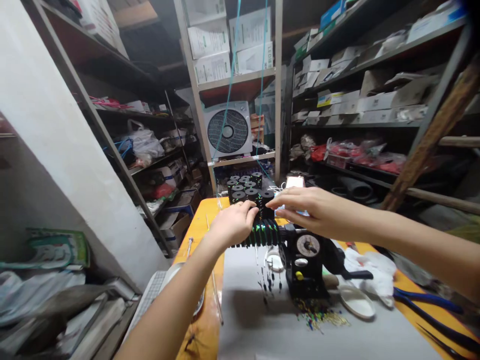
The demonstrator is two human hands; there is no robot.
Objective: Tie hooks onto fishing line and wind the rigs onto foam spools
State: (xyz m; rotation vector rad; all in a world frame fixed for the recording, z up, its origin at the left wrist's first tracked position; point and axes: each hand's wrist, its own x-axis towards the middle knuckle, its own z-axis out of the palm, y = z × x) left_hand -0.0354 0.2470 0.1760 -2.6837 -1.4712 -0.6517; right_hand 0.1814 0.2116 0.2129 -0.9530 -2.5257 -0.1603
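My left hand (235,223) is over the left part of a row of black discs with green wire (265,232), fingers bent and thumb apart. My right hand (305,206) comes in from the right, fingers stretched out, tips by the black spools (239,195) that stand stacked behind. I cannot tell whether either hand touches a spool. The disc row sits on the shaft of a black winding machine (306,265) with a round dial and a crank handle. Several small dark pieces (269,281) hang on thin wires below the row.
Small coloured wire pieces (322,319) lie on the grey sheet (255,325) before the machine. To the right are a white round lid (357,302), crumpled white plastic (369,270) and blue-handled pliers (427,295). A thin stick (216,295) lies on the yellow table (204,320). Loaded shelves surround it.
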